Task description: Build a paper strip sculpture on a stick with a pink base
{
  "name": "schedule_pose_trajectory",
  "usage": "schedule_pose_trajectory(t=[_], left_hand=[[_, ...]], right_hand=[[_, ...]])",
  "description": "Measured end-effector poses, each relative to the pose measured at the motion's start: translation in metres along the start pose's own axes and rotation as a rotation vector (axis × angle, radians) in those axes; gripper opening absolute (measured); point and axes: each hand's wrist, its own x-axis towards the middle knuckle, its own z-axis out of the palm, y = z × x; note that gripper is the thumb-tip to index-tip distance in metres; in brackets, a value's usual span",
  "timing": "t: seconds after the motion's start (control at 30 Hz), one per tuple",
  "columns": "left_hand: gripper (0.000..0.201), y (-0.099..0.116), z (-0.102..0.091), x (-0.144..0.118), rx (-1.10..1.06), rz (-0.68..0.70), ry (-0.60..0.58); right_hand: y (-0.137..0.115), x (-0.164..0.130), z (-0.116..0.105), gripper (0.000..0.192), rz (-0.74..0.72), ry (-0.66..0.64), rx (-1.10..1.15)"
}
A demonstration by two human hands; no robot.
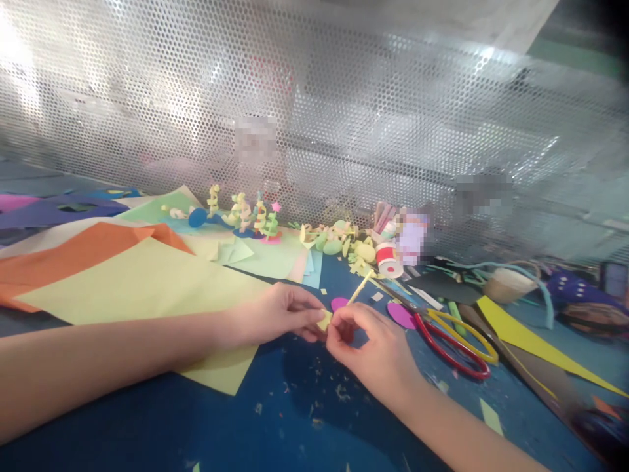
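Note:
My left hand (282, 314) and my right hand (376, 351) meet over the blue table (275, 419). Between their fingertips they pinch a small yellow paper piece (324, 320). A thin yellow paper strip (358, 288) rises from my right hand's fingers toward the back right. A pink paper disc (339, 303) lies just behind the fingers, and a larger magenta disc (400, 314) lies to the right. My left forearm rests across a large pale yellow sheet (142, 282).
Red-and-yellow-handled scissors (452, 337) lie right of my right hand. Orange (73, 255), purple (49, 211) and green sheets spread at the left. Small paper figures (246, 216), a glue bottle (389, 259), a yellow paper triangle (531, 341) and a perforated metal screen (314, 131) stand behind.

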Motion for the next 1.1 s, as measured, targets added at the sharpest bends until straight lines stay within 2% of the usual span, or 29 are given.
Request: schedule_pose_trajectory(t=[0.17,0.3,0.43,0.53,0.67,1.1], left_hand=[[0.03,0.0033,0.003,-0.0039,0.087,0.03,-0.059],[0.036,-0.0018,0.0026,-0.0026,0.023,0.127,-0.058],[0.028,-0.0059,0.0003,0.0019,-0.054,0.186,-0.013],[0.028,-0.0062,-0.0004,0.0048,-0.133,0.182,0.042],[0.027,-0.0064,-0.0007,0.0053,-0.164,0.177,0.023],[0.037,-0.0058,-0.0014,0.0014,-0.025,0.139,-0.027]], right_hand=[[-0.001,-0.0007,-0.0001,0.011,0.009,-0.04,-0.058],[-0.0001,-0.0005,-0.0003,0.013,0.079,0.003,-0.047],[0.0016,-0.0004,-0.0002,0.009,0.072,0.024,0.024],[0.0042,-0.0004,0.0009,0.009,0.098,0.051,0.073],[0.0062,-0.0002,0.0019,0.01,0.11,0.053,0.092],[-0.0002,-0.0003,-0.0001,0.014,0.105,0.0,0.045]])
